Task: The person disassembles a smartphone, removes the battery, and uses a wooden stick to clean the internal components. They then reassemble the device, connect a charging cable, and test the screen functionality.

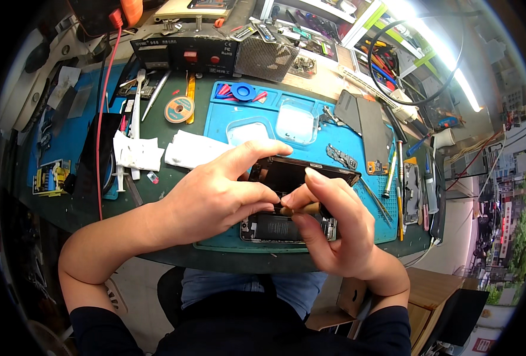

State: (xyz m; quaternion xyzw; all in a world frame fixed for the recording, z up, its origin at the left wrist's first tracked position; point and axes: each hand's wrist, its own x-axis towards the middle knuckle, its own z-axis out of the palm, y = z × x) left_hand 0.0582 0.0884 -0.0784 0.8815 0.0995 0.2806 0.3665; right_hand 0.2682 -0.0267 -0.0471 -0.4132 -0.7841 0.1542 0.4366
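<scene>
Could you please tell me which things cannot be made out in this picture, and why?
All in the head view:
Middle of the phone: covered by the left hand and right hand.
Anything either hand may be pinching: hidden by the grip itself.
Near edge of the left clear tray: behind the left hand.
Print on the battery: too small.
Orange object: cut off by the upper edge.
</scene>
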